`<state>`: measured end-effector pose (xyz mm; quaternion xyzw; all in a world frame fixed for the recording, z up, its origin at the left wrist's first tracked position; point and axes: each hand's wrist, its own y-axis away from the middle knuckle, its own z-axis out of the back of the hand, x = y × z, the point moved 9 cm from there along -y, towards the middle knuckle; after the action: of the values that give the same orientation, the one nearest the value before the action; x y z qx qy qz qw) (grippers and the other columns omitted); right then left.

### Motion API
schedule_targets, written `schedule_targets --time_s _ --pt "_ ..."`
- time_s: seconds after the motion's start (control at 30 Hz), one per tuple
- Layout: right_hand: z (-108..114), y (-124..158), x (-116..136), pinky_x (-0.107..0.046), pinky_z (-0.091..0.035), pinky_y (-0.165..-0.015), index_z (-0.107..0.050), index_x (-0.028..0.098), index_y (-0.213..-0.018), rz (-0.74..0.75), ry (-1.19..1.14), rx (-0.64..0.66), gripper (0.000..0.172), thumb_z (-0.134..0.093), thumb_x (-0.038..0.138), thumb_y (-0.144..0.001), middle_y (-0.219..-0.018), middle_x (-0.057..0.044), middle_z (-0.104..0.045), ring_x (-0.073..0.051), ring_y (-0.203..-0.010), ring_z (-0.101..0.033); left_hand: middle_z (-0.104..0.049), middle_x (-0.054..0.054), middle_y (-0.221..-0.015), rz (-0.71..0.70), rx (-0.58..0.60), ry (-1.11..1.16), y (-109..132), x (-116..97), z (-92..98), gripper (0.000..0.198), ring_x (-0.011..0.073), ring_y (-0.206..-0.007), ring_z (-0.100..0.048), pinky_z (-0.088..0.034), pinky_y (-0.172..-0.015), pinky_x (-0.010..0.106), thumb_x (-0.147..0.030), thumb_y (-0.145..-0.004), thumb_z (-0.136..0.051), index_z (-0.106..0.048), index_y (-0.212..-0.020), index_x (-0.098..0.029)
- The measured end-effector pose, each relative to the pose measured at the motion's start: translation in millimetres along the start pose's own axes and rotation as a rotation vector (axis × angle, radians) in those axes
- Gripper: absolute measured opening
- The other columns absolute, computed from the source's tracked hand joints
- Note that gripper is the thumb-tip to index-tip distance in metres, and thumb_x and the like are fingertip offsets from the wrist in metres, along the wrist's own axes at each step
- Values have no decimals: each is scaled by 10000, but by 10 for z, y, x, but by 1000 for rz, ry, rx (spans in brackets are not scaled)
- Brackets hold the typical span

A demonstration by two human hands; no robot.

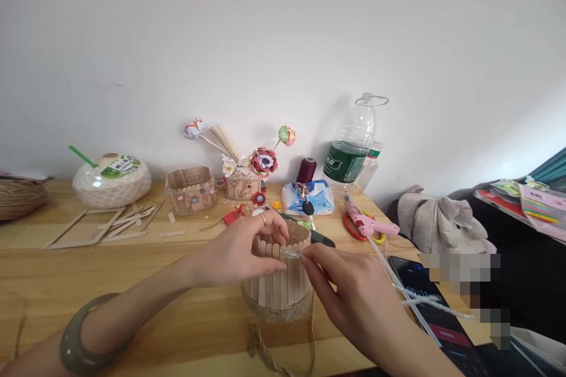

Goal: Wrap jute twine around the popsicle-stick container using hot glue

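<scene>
A round pot of upright popsicle sticks (pixel 274 285) stands in front of me, with twine wound around its base. My left hand (pixel 247 247) is curled over its left rim, thumb along the outer sticks and fingers reaching toward the inside. At the right rim my right hand (pixel 349 283) pinches the end of a pale braided trim (pixel 289 253) that lies against the upper sticks. A light braided cord (pixel 435 299) shows past the right hand, over the phone. Loose twine (pixel 265 353) hangs from the pot's base onto the table.
A pink glue gun (pixel 365 224) with a long glue stick lies right, by red-and-yellow-handled scissors (pixel 351 230). Behind are a tissue pack (pixel 309 199), a large bottle (pixel 349 159), a decorated box (pixel 190 191) and paper flowers (pixel 264 161). Loose sticks (pixel 128 224) lie left; a phone (pixel 442 318) right.
</scene>
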<state>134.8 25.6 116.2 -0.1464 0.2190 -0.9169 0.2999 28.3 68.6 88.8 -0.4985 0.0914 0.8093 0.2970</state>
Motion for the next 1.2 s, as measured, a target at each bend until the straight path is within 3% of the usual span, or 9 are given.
schedule_targets --time_s 0.3,0.57,0.77,1.2 --pt "16 -5 -24 -252 -186 -445 -545 175 -680 -9 -1 -22 287 -380 205 -913 -489 18 -529 -103 -407 -468 -637 9 -801 -83 -141 -93 -38 -43 66 55 158 -776 -579 -433 -696 261 -216 -749 -628 -607 -778 -173" --pt "-15 7 -53 -253 -175 -454 -545 174 -701 -26 10 -10 269 -388 213 -916 -505 16 -534 -101 -421 -460 -646 20 -742 -76 -169 -88 -18 -28 57 70 162 -752 -565 -423 -693 267 -202 -758 -593 -632 -716 -162" --pt "-19 11 -43 -251 -184 -457 -572 175 -739 -25 3 4 265 -381 209 -920 -515 13 -547 -105 -429 -474 -636 14 -790 -68 -201 -98 -30 -74 85 47 142 -721 -562 -429 -656 241 -193 -742 -596 -615 -772 -164" --pt "-23 34 -43 -252 -193 -449 -572 180 -735 -15 -25 -31 270 -381 221 -922 -522 8 -576 -120 -424 -503 -669 43 -754 -57 -216 -47 -9 3 74 91 199 -785 -579 -420 -723 315 -223 -741 -580 -636 -700 -164"
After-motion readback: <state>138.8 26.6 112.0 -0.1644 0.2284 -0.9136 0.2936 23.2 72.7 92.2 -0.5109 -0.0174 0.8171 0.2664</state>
